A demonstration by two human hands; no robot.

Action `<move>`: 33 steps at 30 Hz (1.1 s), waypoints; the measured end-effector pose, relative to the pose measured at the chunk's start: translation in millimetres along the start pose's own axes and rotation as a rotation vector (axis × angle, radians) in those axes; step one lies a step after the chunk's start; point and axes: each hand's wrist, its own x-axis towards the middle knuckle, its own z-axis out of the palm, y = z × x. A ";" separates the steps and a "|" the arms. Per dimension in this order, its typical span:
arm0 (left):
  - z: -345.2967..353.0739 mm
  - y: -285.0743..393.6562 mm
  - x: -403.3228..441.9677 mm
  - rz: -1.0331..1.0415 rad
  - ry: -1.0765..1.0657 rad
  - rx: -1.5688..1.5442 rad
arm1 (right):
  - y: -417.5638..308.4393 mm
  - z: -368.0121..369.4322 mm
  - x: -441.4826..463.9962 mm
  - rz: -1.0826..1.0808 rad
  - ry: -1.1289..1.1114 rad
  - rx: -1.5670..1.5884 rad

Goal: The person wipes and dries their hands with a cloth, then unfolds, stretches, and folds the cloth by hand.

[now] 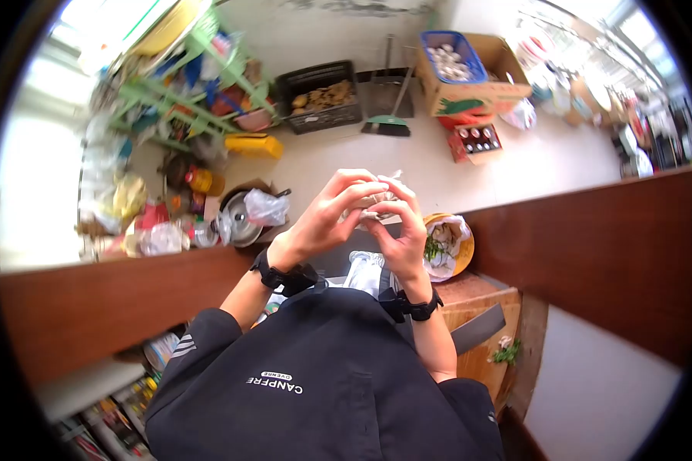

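Observation:
Both my hands are raised in front of my chest, fingers curled around a whitish head of garlic [377, 206]. My left hand [332, 211] grips it from the left, and my right hand [401, 234] pinches it from the right with thumb and forefinger. Fingers cover much of the garlic, and a pale stalk end pokes out at the top. Just right of my right hand stands a yellow bin [467, 257] with a white liner and green scraps inside. Below it is a wooden cutting board [469, 357], with a grey knife blade [478, 328] over it.
Green leaves with a white piece [506, 350] lie at the board's right side. Across the floor are a blue basket of garlic bulbs [450, 63] on a cardboard box, a black crate [319, 119], a broom [388, 123] and a bottle carton [477, 144]. A metal pot [242, 223] stands left.

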 end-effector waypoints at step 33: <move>-37.2 87.4 -467.0 -0.809 0.809 0.357 | -88.2 254.9 -208.0 -0.090 -1.114 0.237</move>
